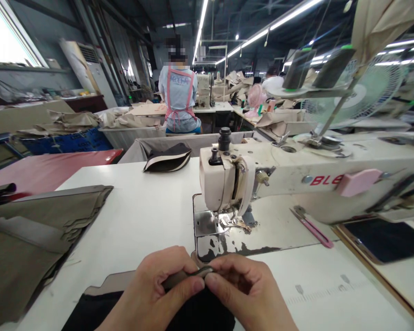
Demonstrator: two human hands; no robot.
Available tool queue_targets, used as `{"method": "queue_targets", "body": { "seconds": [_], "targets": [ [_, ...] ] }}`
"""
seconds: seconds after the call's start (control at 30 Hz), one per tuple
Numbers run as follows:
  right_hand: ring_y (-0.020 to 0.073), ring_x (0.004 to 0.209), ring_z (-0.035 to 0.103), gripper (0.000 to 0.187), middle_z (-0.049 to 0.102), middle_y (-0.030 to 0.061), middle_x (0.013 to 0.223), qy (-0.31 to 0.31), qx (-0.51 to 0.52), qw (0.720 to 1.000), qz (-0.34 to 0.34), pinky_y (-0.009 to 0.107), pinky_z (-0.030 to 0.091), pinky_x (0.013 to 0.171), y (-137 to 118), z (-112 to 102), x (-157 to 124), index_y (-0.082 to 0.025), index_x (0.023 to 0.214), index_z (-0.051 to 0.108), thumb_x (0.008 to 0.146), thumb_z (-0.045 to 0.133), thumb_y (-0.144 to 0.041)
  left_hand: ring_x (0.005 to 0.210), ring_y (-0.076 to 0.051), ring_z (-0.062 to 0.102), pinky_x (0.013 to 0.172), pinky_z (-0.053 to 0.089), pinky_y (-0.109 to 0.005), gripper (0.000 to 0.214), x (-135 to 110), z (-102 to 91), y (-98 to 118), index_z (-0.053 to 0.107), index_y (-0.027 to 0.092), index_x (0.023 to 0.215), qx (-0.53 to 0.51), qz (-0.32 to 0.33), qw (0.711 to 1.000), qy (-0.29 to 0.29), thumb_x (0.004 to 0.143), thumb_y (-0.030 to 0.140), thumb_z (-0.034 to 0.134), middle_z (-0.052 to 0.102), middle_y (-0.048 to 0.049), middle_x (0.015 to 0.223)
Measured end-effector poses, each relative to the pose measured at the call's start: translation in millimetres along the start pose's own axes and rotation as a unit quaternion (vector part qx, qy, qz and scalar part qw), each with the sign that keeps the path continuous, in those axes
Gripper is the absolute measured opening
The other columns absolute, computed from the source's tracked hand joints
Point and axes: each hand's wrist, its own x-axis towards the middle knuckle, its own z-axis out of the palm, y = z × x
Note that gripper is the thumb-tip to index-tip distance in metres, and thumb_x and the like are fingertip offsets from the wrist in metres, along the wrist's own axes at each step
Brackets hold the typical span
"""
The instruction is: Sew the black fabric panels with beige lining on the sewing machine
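Note:
Both hands meet at the front of the white sewing table, just below the needle area of the sewing machine. My left hand is closed, its thumb and fingers pinching the folded edge of a black and grey-brown fabric piece. Close beside it, my right hand pinches the same edge between thumb and fingertips. Black cloth hangs below the hands, and a grey-brown layer shows at the left. The metal presser foot sits beyond the fingers, apart from the fabric.
Stacked grey-brown fabric lies at left. A sewn black piece rests at the table's far edge. Pink-handled snips and a phone lie at right. Thread cones stand above the machine. Ahead, a person sits facing away.

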Motion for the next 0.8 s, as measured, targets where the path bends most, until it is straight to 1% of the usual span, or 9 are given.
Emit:
{"method": "queue_targets", "body": {
  "seconds": [0.17, 0.23, 0.37, 0.5, 0.6, 0.67, 0.7, 0.77, 0.8],
  "targets": [
    [0.0136, 0.062, 0.060, 0.019, 0.072, 0.0039, 0.068, 0.009, -0.030, 0.999, -0.025, 0.020, 0.042, 0.054, 6, -3, -1, -0.020, 0.075, 0.073, 0.069, 0.076, -0.038, 0.058, -0.010, 0.053, 0.055, 0.038, -0.019, 0.024, -1, 3.6, 0, 0.056, 0.019, 0.064, 0.062, 0.080, 0.995, 0.018, 0.086, 0.028, 0.053, 0.055, 0.0043, 0.061],
    [0.0125, 0.059, 0.058, 0.018, 0.071, 0.0032, 0.066, 0.007, -0.027, 0.999, -0.021, 0.020, 0.040, 0.052, 4, -3, -2, -0.020, 0.075, 0.074, 0.069, 0.077, -0.038, 0.059, -0.010, 0.053, 0.056, 0.039, -0.019, 0.020, -4, 5.7, -1, 0.056, 0.020, 0.068, 0.081, 0.102, 0.991, 0.044, 0.086, 0.027, 0.052, 0.057, 0.0038, 0.062],
    [0.0093, 0.052, 0.052, 0.016, 0.068, 0.0010, 0.060, 0.014, -0.030, 0.999, -0.004, 0.018, 0.036, 0.050, -1, -1, -2, -0.020, 0.072, 0.074, 0.067, 0.078, -0.035, 0.057, -0.011, 0.051, 0.053, 0.039, -0.019, 0.011, -8, 7.1, 0, 0.055, 0.021, 0.075, 0.079, 0.054, 0.992, 0.087, 0.082, 0.029, 0.055, 0.057, 0.0034, 0.065],
    [0.0107, 0.055, 0.054, 0.018, 0.067, 0.0012, 0.062, 0.017, -0.063, 0.998, -0.009, 0.019, 0.040, 0.052, 3, 0, -2, -0.019, 0.075, 0.074, 0.070, 0.075, -0.037, 0.060, -0.011, 0.048, 0.056, 0.037, -0.019, 0.017, -4, 3.4, 0, 0.054, 0.020, 0.072, 0.016, -0.011, 0.999, 0.028, 0.082, 0.034, 0.056, 0.052, 0.0039, 0.064],
    [0.0143, 0.061, 0.061, 0.022, 0.068, 0.0025, 0.069, -0.001, -0.147, 0.988, -0.055, 0.022, 0.046, 0.055, 10, -7, -2, -0.020, 0.086, 0.072, 0.085, 0.060, -0.038, 0.059, -0.010, 0.041, 0.054, 0.032, -0.019, 0.020, 3, -1.0, -2, 0.054, 0.018, 0.070, -0.061, -0.064, 0.996, -0.009, 0.081, 0.035, 0.057, 0.046, 0.0049, 0.062],
    [0.0168, 0.074, 0.064, 0.023, 0.069, 0.0058, 0.085, -0.001, -0.248, 0.951, -0.183, 0.025, 0.053, 0.064, 13, -17, 0, -0.020, 0.104, 0.065, 0.093, 0.047, -0.028, 0.055, -0.008, 0.035, 0.051, 0.027, -0.019, 0.022, 10, -3.7, -4, 0.054, 0.017, 0.068, -0.113, -0.080, 0.990, -0.038, 0.079, 0.036, 0.059, 0.040, 0.0060, 0.058],
    [0.0181, 0.082, 0.065, 0.025, 0.068, 0.0086, 0.095, 0.004, -0.315, 0.909, -0.274, 0.027, 0.054, 0.070, 13, -24, 1, -0.018, 0.113, 0.061, 0.094, 0.045, -0.021, 0.053, -0.008, 0.032, 0.050, 0.025, -0.019, 0.024, 15, -4.6, -5, 0.054, 0.016, 0.068, -0.134, -0.082, 0.986, -0.054, 0.078, 0.037, 0.060, 0.038, 0.0066, 0.057],
    [0.0195, 0.094, 0.063, 0.030, 0.064, 0.0114, 0.107, 0.003, -0.434, 0.783, -0.446, 0.031, 0.053, 0.081, 10, -40, 7, -0.016, 0.120, 0.054, 0.091, 0.049, -0.012, 0.051, -0.007, 0.029, 0.048, 0.023, -0.019, 0.026, 28, -4.6, -9, 0.054, 0.016, 0.067, -0.157, -0.077, 0.981, -0.080, 0.076, 0.039, 0.061, 0.036, 0.0073, 0.054],
    [0.0196, 0.095, 0.062, 0.030, 0.065, 0.0109, 0.108, -0.012, -0.474, 0.719, -0.508, 0.031, 0.053, 0.083, 7, -48, 11, -0.016, 0.119, 0.055, 0.090, 0.052, -0.010, 0.051, -0.007, 0.030, 0.048, 0.023, -0.019, 0.026, 36, -3.3, -11, 0.054, 0.016, 0.067, -0.154, -0.071, 0.981, -0.092, 0.076, 0.039, 0.061, 0.036, 0.0073, 0.054]
  ]
}}
